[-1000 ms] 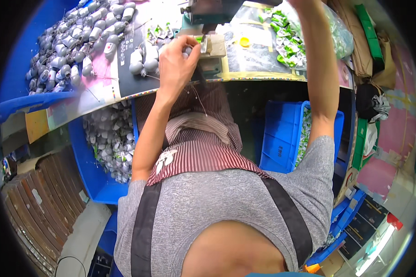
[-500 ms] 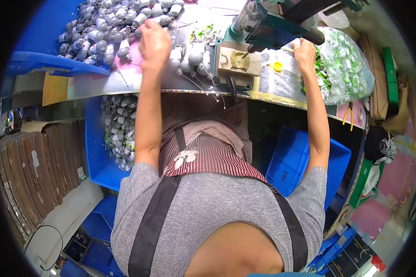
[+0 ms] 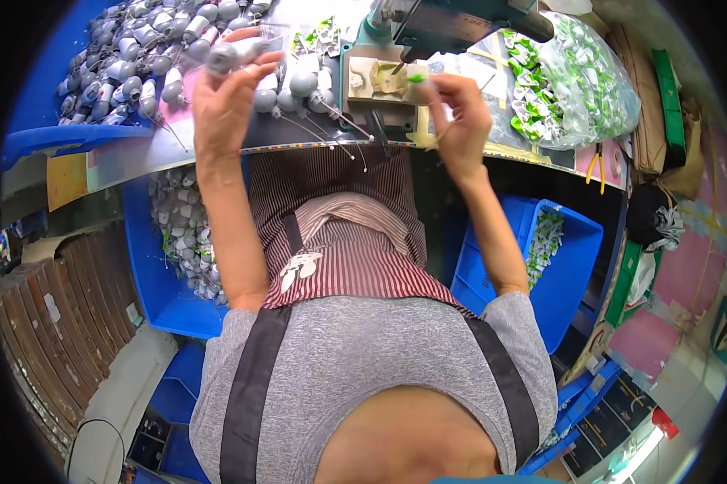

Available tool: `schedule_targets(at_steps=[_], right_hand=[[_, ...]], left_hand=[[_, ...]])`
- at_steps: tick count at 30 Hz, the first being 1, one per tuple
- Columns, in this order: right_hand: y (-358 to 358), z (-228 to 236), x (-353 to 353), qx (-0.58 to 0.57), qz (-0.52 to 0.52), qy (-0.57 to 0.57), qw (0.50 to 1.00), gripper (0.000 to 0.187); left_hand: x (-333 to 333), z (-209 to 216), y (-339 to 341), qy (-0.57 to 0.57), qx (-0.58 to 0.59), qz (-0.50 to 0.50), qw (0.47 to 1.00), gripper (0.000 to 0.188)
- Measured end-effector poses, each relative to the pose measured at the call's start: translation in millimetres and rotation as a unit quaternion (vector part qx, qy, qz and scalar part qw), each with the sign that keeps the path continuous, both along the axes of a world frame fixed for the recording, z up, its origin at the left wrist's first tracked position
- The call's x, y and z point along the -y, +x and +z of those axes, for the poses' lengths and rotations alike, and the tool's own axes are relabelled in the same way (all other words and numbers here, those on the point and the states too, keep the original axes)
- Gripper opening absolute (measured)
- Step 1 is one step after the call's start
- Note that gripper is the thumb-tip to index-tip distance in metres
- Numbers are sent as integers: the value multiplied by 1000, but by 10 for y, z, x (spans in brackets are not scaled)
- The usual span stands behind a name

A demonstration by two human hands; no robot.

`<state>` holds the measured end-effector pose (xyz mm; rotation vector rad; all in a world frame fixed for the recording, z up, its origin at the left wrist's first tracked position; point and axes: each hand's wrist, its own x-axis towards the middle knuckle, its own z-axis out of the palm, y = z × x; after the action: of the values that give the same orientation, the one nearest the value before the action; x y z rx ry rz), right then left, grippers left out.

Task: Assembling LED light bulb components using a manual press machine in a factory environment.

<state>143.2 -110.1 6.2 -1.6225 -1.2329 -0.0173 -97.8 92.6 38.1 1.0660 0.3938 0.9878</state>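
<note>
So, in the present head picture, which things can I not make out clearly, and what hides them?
In the head view:
Left hand: motion blur hides details of its grey bulb-like part.
Right hand: its green piece is too small and blurred to show an exact shape.
Teal press: the upper edge cuts off its top.
Left blue crate: the tabletop hides its far end.

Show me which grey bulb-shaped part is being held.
The blurred grey part in the left hand; it alone is grasped, while the heap at left and the group beside the press lie unheld.
</note>
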Motion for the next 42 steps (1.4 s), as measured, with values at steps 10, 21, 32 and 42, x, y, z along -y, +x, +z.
schedule_targets(at_steps=[10, 21, 32, 42], right_hand=[[-285, 60, -211, 218, -2, -25, 976, 13], [839, 31, 109, -255, -62, -83, 961, 26], [780, -121, 101, -209, -96, -87, 969, 34], [818, -126, 138, -193, -125, -63, 971, 37]], left_hand=[[515, -55, 451, -102, 15, -144, 984, 27], [599, -86, 556, -56, -128, -95, 986, 23], [1130, -136, 700, 523, -296, 42, 798, 10], [1363, -120, 794, 583, -497, 31, 642, 18]])
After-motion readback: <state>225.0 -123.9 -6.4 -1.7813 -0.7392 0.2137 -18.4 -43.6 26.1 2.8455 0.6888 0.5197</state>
